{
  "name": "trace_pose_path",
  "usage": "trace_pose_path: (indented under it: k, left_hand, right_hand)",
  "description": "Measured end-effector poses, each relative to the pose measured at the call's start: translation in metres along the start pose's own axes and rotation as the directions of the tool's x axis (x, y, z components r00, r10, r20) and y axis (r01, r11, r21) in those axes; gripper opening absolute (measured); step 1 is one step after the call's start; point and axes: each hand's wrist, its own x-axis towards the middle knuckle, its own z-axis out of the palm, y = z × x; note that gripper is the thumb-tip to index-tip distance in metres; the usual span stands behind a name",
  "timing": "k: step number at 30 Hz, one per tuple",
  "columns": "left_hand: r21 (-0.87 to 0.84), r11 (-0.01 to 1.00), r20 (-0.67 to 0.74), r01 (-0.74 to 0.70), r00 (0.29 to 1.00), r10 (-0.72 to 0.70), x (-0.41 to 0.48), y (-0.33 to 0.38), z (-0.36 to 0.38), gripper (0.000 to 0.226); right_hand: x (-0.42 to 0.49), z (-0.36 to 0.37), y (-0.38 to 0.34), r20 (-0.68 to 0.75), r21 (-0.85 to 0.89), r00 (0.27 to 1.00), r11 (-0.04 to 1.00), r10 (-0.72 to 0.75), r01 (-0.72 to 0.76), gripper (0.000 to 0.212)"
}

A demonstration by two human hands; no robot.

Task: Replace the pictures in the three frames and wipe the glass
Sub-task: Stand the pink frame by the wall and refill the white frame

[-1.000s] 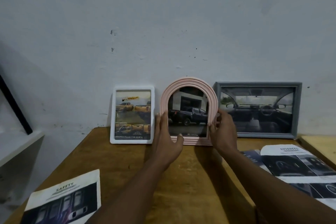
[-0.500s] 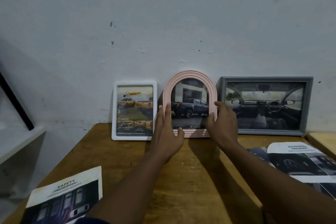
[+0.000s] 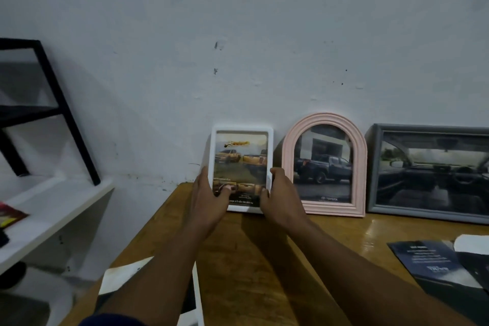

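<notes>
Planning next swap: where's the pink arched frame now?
In the head view, the pink arched frame stands against the wall, between the white frame on its left and the grey frame on its right.

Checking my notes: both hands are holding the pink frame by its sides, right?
No. The head view shows the left hand and right hand holding the white frame by its sides, not the pink frame.
</notes>
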Motion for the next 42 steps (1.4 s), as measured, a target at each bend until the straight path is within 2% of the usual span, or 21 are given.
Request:
trace_pose_path:
  k: [3,8,9,10,12,19,24,28,30,32,35,36,37,40,42]
  left_hand:
    - [0.004,0.999,0.049,0.049,0.998,-0.049,-0.004,0.000,0.003,0.078]
    - [0.013,1.000,0.062,0.016,0.998,-0.017,-0.021,0.006,0.006,0.080]
    - [0.002,1.000,0.087,0.006,0.996,-0.006,-0.060,0.008,-0.006,0.080]
    - [-0.030,0.999,0.106,0.014,0.994,-0.011,-0.094,0.009,-0.015,0.079]
    - [-0.039,0.999,0.104,-0.019,0.994,0.023,-0.108,0.002,-0.009,0.076]
    - [-0.136,0.990,0.214,-0.031,0.975,0.059,-0.122,0.033,-0.004,0.074]
    - [-0.232,0.972,0.448,0.027,0.890,0.082,-0.183,0.064,0.013,0.045]
    - [-0.250,0.966,0.596,0.066,0.797,0.100,-0.216,0.084,0.043,0.058]
    - [-0.232,0.969,0.643,0.081,0.760,0.090,-0.225,0.096,0.051,0.056]
    - [-0.224,0.972,0.631,0.076,0.771,0.085,-0.225,0.109,0.055,0.058]
    - [-0.228,0.973,0.527,-0.021,0.838,0.142,-0.208,0.126,0.057,0.091]
    - [-0.259,0.966,0.487,-0.015,0.861,0.144,-0.200,0.131,0.056,0.100]
    - [-0.290,0.957,0.464,0.007,0.876,0.135,-0.190,0.133,0.054,0.104]
    - [-0.337,0.938,0.488,0.084,0.868,0.097,-0.178,0.137,0.039,0.087]
    - [-0.259,0.960,0.512,0.102,0.858,0.046,-0.177,0.122,0.034,0.089]
  right_hand:
    - [-0.003,0.006,0.004,-0.040,-0.037,0.999,0.999,-0.002,0.000,0.063]
    - [-0.008,-0.003,0.006,-0.133,0.105,0.990,0.994,0.046,-0.032,0.063]
    - [-0.044,-0.017,0.000,-0.131,0.120,0.990,0.992,0.048,-0.032,0.065]
    - [-0.077,-0.030,-0.005,-0.114,0.133,0.993,0.991,0.042,-0.027,0.066]
    - [-0.085,-0.035,0.004,-0.135,0.142,0.991,0.990,0.026,-0.007,0.066]
    - [-0.086,-0.084,0.010,-0.155,0.165,0.987,0.983,-0.052,0.078,0.054]
    - [-0.133,-0.147,0.020,-0.199,0.150,0.980,0.988,-0.011,0.042,0.044]
    - [-0.155,-0.199,0.012,-0.247,0.049,0.967,0.998,0.061,-0.051,0.039]
    - [-0.160,-0.218,-0.001,-0.262,-0.016,0.961,0.996,0.084,-0.091,0.039]
    - [-0.162,-0.226,-0.016,-0.249,-0.103,0.964,0.987,0.090,-0.119,0.039]
    - [-0.162,-0.213,-0.031,-0.161,-0.288,0.981,0.945,0.109,-0.153,0.037]
    - [-0.162,-0.205,-0.033,-0.124,-0.303,0.985,0.941,0.117,-0.150,0.036]
    - [-0.161,-0.196,-0.034,-0.083,-0.267,0.988,0.952,0.133,-0.151,0.034]
    - [-0.159,-0.172,-0.027,0.049,-0.034,0.979,0.979,0.200,-0.199,0.017]
    - [-0.153,-0.159,-0.009,0.028,-0.062,0.981,0.980,0.189,-0.187,0.009]
